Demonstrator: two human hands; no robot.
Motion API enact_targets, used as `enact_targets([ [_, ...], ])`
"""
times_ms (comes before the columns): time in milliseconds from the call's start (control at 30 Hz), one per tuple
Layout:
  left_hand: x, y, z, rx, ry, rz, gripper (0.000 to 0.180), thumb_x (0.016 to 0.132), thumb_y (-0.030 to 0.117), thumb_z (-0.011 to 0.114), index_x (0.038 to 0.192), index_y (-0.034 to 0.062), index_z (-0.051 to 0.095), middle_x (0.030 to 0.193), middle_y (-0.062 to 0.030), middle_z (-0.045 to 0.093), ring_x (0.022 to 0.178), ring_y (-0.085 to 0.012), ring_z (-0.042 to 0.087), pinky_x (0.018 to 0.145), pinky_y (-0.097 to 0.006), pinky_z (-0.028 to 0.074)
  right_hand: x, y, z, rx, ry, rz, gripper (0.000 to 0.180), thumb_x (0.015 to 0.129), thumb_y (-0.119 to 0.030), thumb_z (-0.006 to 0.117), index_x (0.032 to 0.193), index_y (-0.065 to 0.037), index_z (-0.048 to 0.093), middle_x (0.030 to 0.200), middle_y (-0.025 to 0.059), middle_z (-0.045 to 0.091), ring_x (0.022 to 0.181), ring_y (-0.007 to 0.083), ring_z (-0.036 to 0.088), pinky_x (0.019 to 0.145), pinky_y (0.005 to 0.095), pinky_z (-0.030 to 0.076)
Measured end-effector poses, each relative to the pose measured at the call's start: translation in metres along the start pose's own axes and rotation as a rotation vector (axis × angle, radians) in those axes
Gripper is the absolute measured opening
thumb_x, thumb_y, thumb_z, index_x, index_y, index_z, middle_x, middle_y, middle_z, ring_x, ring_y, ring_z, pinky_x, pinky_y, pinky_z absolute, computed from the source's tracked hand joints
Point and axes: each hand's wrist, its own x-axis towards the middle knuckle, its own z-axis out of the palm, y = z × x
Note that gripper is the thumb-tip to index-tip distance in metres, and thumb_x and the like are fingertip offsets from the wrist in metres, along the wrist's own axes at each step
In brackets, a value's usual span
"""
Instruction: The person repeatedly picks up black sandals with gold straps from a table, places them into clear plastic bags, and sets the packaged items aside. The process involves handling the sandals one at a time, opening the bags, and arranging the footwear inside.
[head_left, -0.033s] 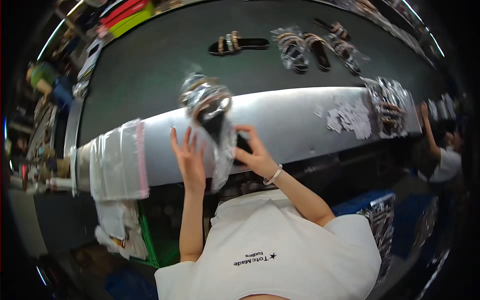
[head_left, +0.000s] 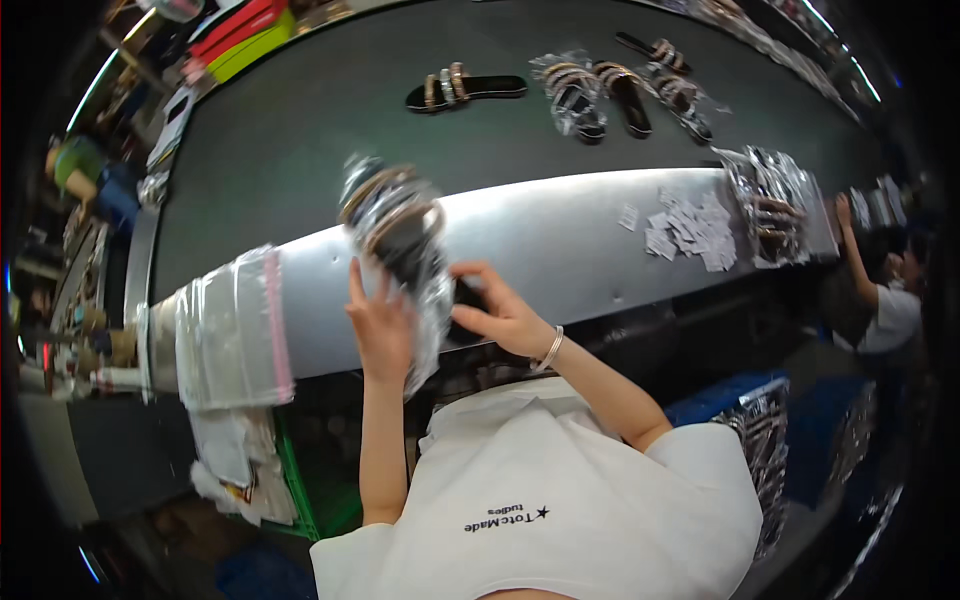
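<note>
A strappy sandal (head_left: 400, 220) with gold and silver bands and a black sole is tilted above the bench front, inside a clear plastic bag (head_left: 430, 330); both are blurred. Beside the bag's lower left edge is my left hand (head_left: 380, 325), index finger stretched up and the other fingers smeared near the plastic. My right hand (head_left: 505, 315), wearing a silver bangle, has thumb and fingers closed round a black sole end (head_left: 466, 296) at the bag's right side. Whether that end belongs to the same sandal or a second one, I cannot tell.
Flat clear bags (head_left: 230, 330) hang over the metal ledge (head_left: 560, 235) at left. Small white paper slips (head_left: 690, 230) and bagged sandals (head_left: 775, 210) lie at right. Several sandals, one a loose sandal (head_left: 465, 92), rest on the dark belt. A co-worker (head_left: 885, 300) is at far right.
The bagged sandal has shifted slightly left and down. My left fingers, spread apart before, are now partly blurred against the bag; my right hand has moved slightly left with the sole end.
</note>
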Motion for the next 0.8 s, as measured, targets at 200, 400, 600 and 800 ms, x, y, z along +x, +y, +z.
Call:
enact_targets([
  [200, 0.002, -0.010, -0.002, 0.027, 0.155, -0.076, 0.033, 0.084, -0.001, 0.057, 0.116, 0.0034, 0.048, 0.109, -0.0112, 0.057, 0.098, -0.0234, 0.059, 0.081, -0.037, 0.053, -0.011, -0.002, -0.170, -1.134, 0.789, -0.116, 0.042, 0.081, -0.017, 0.062, 0.120, -0.007, 0.053, 0.097, 0.0130, 0.061, 0.090, 0.0305, 0.057, 0.082, 0.0379, 0.045],
  [400, 0.016, -0.008, -0.026, 0.159, 0.305, -0.088, 0.027, 0.086, 0.002, 0.059, 0.111, 0.0037, 0.051, 0.104, -0.0078, 0.060, 0.093, -0.0190, 0.059, 0.080, -0.036, 0.051, -0.022, 0.033, -0.248, -1.264, 0.722, 0.091, 0.042, 0.071, -0.017, 0.070, 0.109, -0.005, 0.058, 0.093, 0.0149, 0.062, 0.089, 0.0343, 0.057, 0.079, 0.0401, 0.045],
  [600, 0.017, -0.017, -0.044, 0.473, 0.361, 0.090, 0.027, 0.086, 0.011, 0.064, 0.110, 0.0052, 0.053, 0.104, -0.0053, 0.060, 0.093, -0.0146, 0.057, 0.080, -0.029, 0.048, 0.056, -0.013, -0.231, -0.887, 0.530, -0.015, 0.015, 0.069, -0.012, 0.073, 0.077, -0.001, 0.066, 0.069, 0.0068, 0.063, 0.062, 0.0146, 0.058, 0.059, 0.0270, 0.047],
  [800, 0.016, -0.026, -0.053, 0.433, 0.259, 0.143, 0.042, 0.085, 0.009, 0.065, 0.120, 0.0030, 0.042, 0.108, -0.0059, 0.057, 0.096, -0.0129, 0.056, 0.083, -0.027, 0.048, 0.220, -0.016, -0.291, -0.794, 0.431, -0.150, 0.014, 0.067, -0.007, 0.074, 0.076, 0.000, 0.066, 0.065, 0.0028, 0.062, 0.060, 0.0092, 0.056, 0.056, 0.0233, 0.045],
])
